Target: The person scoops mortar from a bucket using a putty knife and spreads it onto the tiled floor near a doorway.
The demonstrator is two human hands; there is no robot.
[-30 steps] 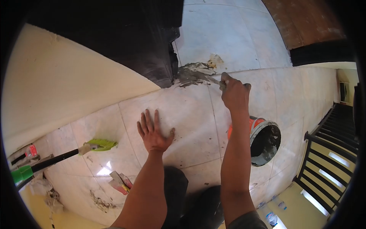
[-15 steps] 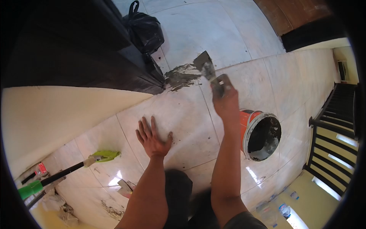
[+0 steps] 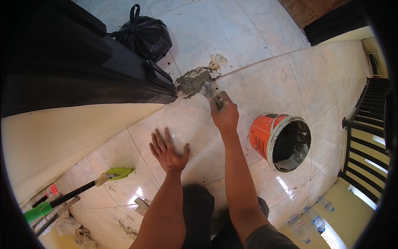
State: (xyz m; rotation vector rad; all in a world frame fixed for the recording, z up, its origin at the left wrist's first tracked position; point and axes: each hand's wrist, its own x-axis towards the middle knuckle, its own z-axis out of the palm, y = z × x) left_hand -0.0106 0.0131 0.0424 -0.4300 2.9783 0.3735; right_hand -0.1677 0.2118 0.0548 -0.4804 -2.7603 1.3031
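My right hand (image 3: 226, 112) is closed round the handle of a putty knife (image 3: 208, 88). Its flat blade lies over a patch of wet grey mortar (image 3: 188, 83) beside the foot of the dark door frame (image 3: 137, 79). A beige, broken-looking spot (image 3: 217, 61) shows on the floor just beyond the patch. My left hand (image 3: 169, 153) rests palm down on the tiles with its fingers spread, holding nothing. To the right of my right forearm stands an orange bucket (image 3: 260, 137), dark inside with grey mortar smeared on its rim and wall.
A tied black plastic bag (image 3: 147, 39) sits beyond the door frame. On the left lies a green broom (image 3: 119, 172) with a long handle. A dark railing (image 3: 365, 143) runs along the right, and plastic bottles (image 3: 300, 228) lie at the lower right.
My right hand has brought the putty knife left and down, from the patch's far right edge onto the mortar. The beige spot is now uncovered. My left hand stays planted on the tiles.
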